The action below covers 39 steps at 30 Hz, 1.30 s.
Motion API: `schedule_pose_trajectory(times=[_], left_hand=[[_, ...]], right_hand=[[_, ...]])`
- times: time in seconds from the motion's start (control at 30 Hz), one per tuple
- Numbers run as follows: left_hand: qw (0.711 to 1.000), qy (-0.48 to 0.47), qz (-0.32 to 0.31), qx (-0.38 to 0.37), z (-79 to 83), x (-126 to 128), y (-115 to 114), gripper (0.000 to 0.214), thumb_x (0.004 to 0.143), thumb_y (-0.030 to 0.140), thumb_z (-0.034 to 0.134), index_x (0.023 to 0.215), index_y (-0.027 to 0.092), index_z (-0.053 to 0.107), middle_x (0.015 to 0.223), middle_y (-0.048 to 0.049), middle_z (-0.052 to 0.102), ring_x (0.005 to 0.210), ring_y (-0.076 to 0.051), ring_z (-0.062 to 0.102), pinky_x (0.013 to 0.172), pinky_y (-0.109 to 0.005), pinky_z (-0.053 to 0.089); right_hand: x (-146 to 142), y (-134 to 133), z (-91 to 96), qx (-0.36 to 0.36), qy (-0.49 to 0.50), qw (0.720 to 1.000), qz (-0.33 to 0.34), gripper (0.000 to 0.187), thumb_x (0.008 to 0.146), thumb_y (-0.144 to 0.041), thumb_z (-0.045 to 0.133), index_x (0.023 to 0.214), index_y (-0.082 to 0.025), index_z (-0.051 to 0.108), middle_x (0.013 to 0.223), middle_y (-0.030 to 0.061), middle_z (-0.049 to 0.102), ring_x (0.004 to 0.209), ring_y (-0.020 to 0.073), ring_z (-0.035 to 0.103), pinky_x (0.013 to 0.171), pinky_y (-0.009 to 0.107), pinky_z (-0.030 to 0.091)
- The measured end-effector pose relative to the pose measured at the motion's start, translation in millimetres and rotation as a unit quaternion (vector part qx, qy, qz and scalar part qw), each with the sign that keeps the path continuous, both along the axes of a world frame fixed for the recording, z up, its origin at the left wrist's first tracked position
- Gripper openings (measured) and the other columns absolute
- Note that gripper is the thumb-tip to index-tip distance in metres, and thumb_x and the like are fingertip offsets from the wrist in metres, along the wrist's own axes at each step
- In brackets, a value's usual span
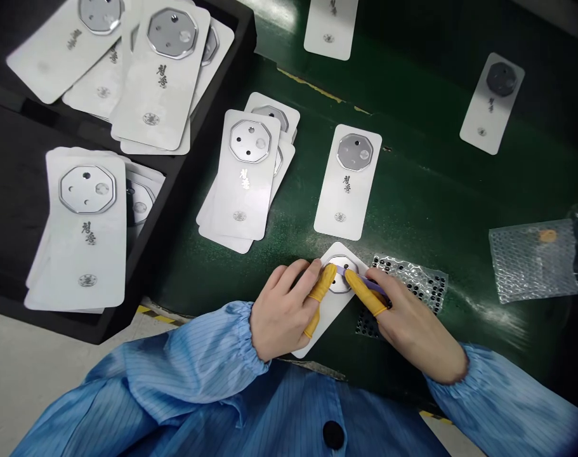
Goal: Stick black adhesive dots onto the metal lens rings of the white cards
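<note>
Head-cam view, looking down on a dark green conveyor belt (436,178). Two bare hands in blue striped sleeves (198,362), w/ yellow rubber finger cots (323,285), met at the near edge.

The left hand (282,311) lay on a flat white rounded-rectangle panel (327,312) bearing a silver octagonal ring (341,274). Its fingers rested on top and pinned the panel to the belt, not closed round it. The right hand (412,324) had thumb & forefinger pressed together on a thin lilac strip (373,287), whose free end lay across the ring. That hand rested over a clear bubble-wrap sheet (424,276).

Risks, as a judgement:
- The panel was only pinned, so a sideways pull on the strip could spin or slide it on the slick belt.
- The strip could slip out of the cot-covered pinch.
- A cot tip dragged over the ring could smudge it.

The panel sat on the belt right in front of the person, between both hands. Its long axis ran diagonally, near-left to far-right. The ring end pointed away & slightly right; the plain end pointed toward the body, partly hidden under the left hand.

Nearby lay a single matching panel (348,181), a fanned stack (243,190), and more in a black tray (13,190) at left.
</note>
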<state>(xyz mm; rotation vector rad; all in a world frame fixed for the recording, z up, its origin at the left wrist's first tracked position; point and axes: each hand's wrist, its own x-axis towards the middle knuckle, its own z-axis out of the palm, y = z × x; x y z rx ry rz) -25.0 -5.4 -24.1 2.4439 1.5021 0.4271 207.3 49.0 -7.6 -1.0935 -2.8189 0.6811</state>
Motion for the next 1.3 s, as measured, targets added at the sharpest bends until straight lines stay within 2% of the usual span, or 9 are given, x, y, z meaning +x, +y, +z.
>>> schedule_pose_trajectory(times=[0.23,0.43,0.53,0.67,0.83,0.97,1.17,1.23,1.3], left_hand=[[1.000,-0.003,0.005,-0.002,-2.7,2,-2,0.022,0.068,0.018,0.053,0.079,0.012,0.071,0.127,-0.0184,0.056,0.112,-0.034,0.048,0.084,-0.044,0.041],[0.997,-0.062,0.036,0.028,-7.9,0,1,0.030,0.081,0.033,0.052,0.088,0.010,0.069,0.120,-0.0205,0.060,0.109,-0.034,0.051,0.084,-0.044,0.045],[0.997,-0.034,0.049,0.051,-7.7,5,-1,0.051,0.085,0.050,0.052,0.107,0.005,0.062,0.127,-0.0238,0.055,0.112,-0.035,0.050,0.087,-0.046,0.047],[0.997,-0.002,0.079,0.008,-4.1,13,-4,0.027,0.084,0.032,0.061,0.098,0.009,0.060,0.139,-0.0217,0.046,0.118,-0.037,0.047,0.093,-0.049,0.045],[0.974,-0.112,0.163,-0.114,3.5,9,6,0.053,0.071,0.019,0.071,0.118,0.009,0.050,0.128,-0.0228,0.051,0.113,-0.038,0.050,0.091,-0.055,0.045],[0.877,-0.356,0.208,-0.248,21.1,-1,16,0.053,0.073,0.024,0.069,0.120,0.015,0.047,0.120,-0.0153,0.058,0.109,-0.031,0.056,0.095,-0.049,0.044],[0.556,-0.644,0.218,-0.479,47.4,14,25,0.056,0.055,0.039,0.083,0.101,0.016,0.060,0.090,-0.0078,0.069,0.080,-0.023,0.066,0.071,-0.034,0.053],[0.506,-0.653,0.282,-0.487,47.3,23,30,0.052,0.056,0.048,0.081,0.092,0.015,0.063,0.077,-0.0059,0.069,0.067,-0.020,0.066,0.065,-0.032,0.053],[0.506,-0.660,0.322,-0.452,44.8,28,36,0.045,0.057,0.050,0.079,0.081,0.015,0.064,0.068,-0.0046,0.067,0.060,-0.018,0.063,0.059,-0.030,0.052]], right_hand=[[-6,4,4.7,0.013,-0.035,0.998,0.044,0.053,0.087,-0.003,0.032,0.136,-0.020,0.040,0.125,0.0139,0.056,0.101,0.0272,0.061,0.070,0.037,0.058],[9,9,3.2,-0.073,0.120,0.990,-0.020,0.056,0.083,-0.006,0.040,0.135,-0.025,0.041,0.119,0.0086,0.056,0.100,0.0209,0.061,0.081,0.033,0.056],[21,20,13.5,-0.076,0.220,0.965,-0.122,0.048,0.085,-0.011,0.048,0.131,-0.027,0.048,0.115,0.0078,0.055,0.093,0.0195,0.061,0.079,0.034,0.055],[37,51,17.1,-0.102,0.285,0.916,-0.265,0.034,0.089,-0.020,0.051,0.121,-0.027,0.057,0.098,0.0036,0.058,0.082,0.0148,0.062,0.080,0.033,0.056],[67,87,-16.8,0.064,0.138,0.964,-0.220,0.032,0.085,-0.017,0.046,0.113,-0.020,0.061,0.115,0.0105,0.059,0.097,0.0250,0.062,0.085,0.043,0.055],[78,89,-35.3,0.194,0.075,0.967,-0.144,0.035,0.083,-0.010,0.037,0.107,-0.014,0.062,0.121,0.0165,0.056,0.119,0.0339,0.050,0.097,0.054,0.048],[61,92,-11.2,0.202,0.041,0.969,-0.140,0.039,0.089,-0.019,0.037,0.124,-0.012,0.053,0.131,0.0146,0.050,0.124,0.0297,0.046,0.104,0.047,0.044],[58,114,1.3,0.158,0.010,0.966,-0.202,0.041,0.089,-0.023,0.039,0.127,-0.015,0.052,0.132,0.0117,0.050,0.124,0.0281,0.046,0.104,0.043,0.042],[60,146,10.7,0.125,-0.018,0.953,-0.276,0.042,0.087,-0.025,0.043,0.127,-0.016,0.052,0.134,0.0107,0.049,0.124,0.0276,0.046,0.105,0.040,0.040]])
